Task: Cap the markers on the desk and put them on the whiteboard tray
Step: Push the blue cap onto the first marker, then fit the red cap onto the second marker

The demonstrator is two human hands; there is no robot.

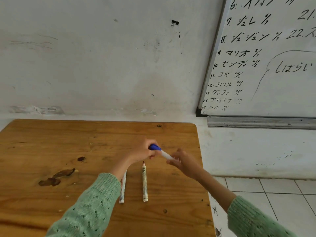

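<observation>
Two uncapped markers: one (145, 182) mid-table (51, 134), one (123, 187) partly under left sleeve (95, 199). Left hand (143, 151) gripping blue cap (154, 147); right hand (183, 161) pinching white marker barrel (166, 155). Whiteboard tray (256, 122) beyond right edge.

Above the right half of a worn brown wooden desk (51, 142), the left hand (145, 150) grips a blue plastic marker cap (154, 147), seated on the end of a white marker barrel (166, 155) whose other end is pinched by the right hand (183, 162). Both arms wear green knitted sleeves (95, 202). On the desk, nearer its front edge, lie two uncapped white markers: one with a dark red tip (144, 182), and one beside it, partly hidden under the left wrist (123, 189). Past the desk's right edge, a grey metal whiteboard tray (259, 122) runs below a written-on whiteboard (273, 82).
</observation>
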